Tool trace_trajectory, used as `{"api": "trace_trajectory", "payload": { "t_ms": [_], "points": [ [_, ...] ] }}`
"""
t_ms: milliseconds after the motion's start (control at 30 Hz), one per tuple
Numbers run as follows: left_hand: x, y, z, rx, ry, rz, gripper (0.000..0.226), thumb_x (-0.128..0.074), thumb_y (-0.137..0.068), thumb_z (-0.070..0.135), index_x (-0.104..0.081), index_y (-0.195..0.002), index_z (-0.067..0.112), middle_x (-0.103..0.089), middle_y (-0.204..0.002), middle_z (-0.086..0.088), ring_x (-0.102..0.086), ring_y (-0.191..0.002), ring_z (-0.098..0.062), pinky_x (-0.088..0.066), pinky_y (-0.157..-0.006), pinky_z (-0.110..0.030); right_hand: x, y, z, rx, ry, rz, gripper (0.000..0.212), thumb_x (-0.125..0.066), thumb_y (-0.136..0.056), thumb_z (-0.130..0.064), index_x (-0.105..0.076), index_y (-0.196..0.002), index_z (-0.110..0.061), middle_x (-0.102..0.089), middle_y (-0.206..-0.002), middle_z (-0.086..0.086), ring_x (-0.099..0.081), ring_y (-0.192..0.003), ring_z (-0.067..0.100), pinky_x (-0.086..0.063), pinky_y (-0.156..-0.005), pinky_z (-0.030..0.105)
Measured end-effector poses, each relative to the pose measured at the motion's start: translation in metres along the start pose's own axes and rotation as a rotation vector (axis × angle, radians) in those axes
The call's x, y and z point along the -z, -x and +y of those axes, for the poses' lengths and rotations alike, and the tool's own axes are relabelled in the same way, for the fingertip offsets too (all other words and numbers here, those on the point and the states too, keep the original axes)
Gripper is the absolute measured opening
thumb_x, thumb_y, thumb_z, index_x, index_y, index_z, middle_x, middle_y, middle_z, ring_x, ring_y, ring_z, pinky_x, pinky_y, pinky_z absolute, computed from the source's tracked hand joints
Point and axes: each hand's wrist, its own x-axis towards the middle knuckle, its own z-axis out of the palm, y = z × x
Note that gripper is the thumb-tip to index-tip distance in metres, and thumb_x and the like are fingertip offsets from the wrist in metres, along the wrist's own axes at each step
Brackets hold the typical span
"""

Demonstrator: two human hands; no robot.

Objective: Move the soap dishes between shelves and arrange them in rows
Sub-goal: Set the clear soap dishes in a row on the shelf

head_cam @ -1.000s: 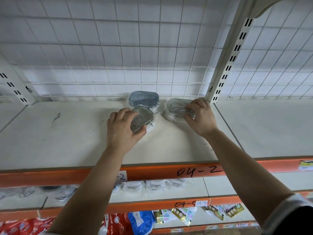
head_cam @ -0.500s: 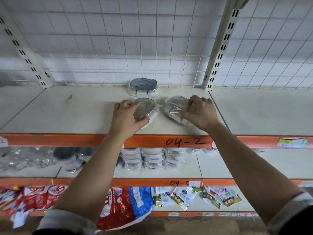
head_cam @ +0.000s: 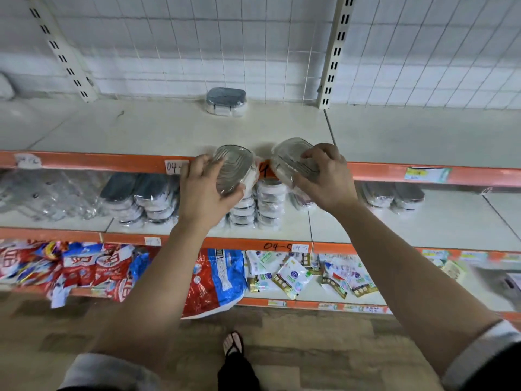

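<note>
**Shelving bay.** White wire grid back in square mesh, with a cream slotted upright.

**Top shelf**. Flat matt cream board, lightly scuffed. It is fronted by a glossy orange edge strip with handwritten labels.

**Middle shelf**. Same board and strip.

**Bags**. Crinkled red-and-blue plastic, lying on the tier below.

**Stacked soap dishes**. Oval and film-wrapped, in several columns on the middle shelf, with dark-topped ones at either side.

**Left hand**. The fingers curl over the near rim of the left soap dish and the thumb is tucked under its lower edge, a firm grip. The dish is oval, translucent grey and ribbed under shiny wrap. It is tilted at the front lip of the top shelf, across the orange strip.

**Right hand**. The fingertips hook over the top of the right soap dish, gripping it. The dish is of the same make, also tilted, just beside the left one with a small gap between them.

**Rear soap dish**. Oval, with a grey-blue ribbed top over a pale base, in clear wrap. It stands alone at the back of the top shelf, against the grid.
</note>
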Motion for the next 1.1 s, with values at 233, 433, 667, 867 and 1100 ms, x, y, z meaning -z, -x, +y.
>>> {"api": "trace_trajectory", "payload": {
  "t_ms": [233,433,667,867,1100],
  "points": [
    [-0.012,0.056,0.012,-0.027,0.005,0.032,0.072,-0.054,-0.081,0.06,-0.064,-0.129,0.007,-0.056,-0.128,-0.013,-0.042,-0.115,-0.033,-0.045,-0.097,-0.057,0.001,0.062,0.01,-0.031,-0.037,0.09,0.052,-0.059,-0.077,-0.05,-0.061,-0.112,-0.011,-0.052,-0.121,0.013,-0.055,-0.099,0.039,-0.048,-0.087,0.046],
    [-0.039,0.078,0.018,-0.077,0.015,0.05,0.073,-0.052,-0.084,0.058,-0.063,-0.13,0.002,-0.055,-0.129,-0.016,-0.035,-0.115,-0.027,-0.043,-0.097,-0.044,-0.021,0.104,0.034,-0.189,0.027,0.033,0.054,-0.056,-0.078,-0.052,-0.06,-0.113,-0.011,-0.051,-0.121,0.013,-0.052,-0.101,0.04,-0.049,-0.083,0.045],
    [-0.084,0.093,0.006,-0.154,0.014,0.026,0.071,-0.053,-0.088,0.059,-0.062,-0.13,0.002,-0.055,-0.128,-0.016,-0.038,-0.115,-0.028,-0.041,-0.097,-0.041,-0.057,0.113,0.062,-0.328,0.05,-0.044,0.04,-0.073,-0.083,-0.035,-0.061,-0.112,-0.01,-0.053,-0.12,0.013,-0.058,-0.095,0.041,-0.051,-0.079,0.043],
    [-0.127,0.103,-0.002,-0.168,0.036,0.067,0.066,-0.06,-0.089,0.054,-0.063,-0.128,0.002,-0.057,-0.127,-0.019,-0.045,-0.114,-0.032,-0.04,-0.099,-0.041,-0.087,0.122,0.102,-0.362,0.044,-0.08,0.042,-0.074,-0.082,-0.036,-0.062,-0.112,-0.009,-0.056,-0.117,0.013,-0.061,-0.091,0.041,-0.053,-0.078,0.046],
    [-0.187,0.107,0.006,-0.139,0.023,0.094,0.064,-0.062,-0.091,0.053,-0.064,-0.126,-0.001,-0.058,-0.127,-0.022,-0.042,-0.114,-0.032,-0.04,-0.099,-0.043,-0.12,0.105,0.151,-0.399,-0.028,-0.132,0.062,-0.051,-0.075,-0.06,-0.061,-0.114,-0.012,-0.055,-0.119,0.009,-0.06,-0.094,0.037,-0.049,-0.082,0.039]
  ]
}}
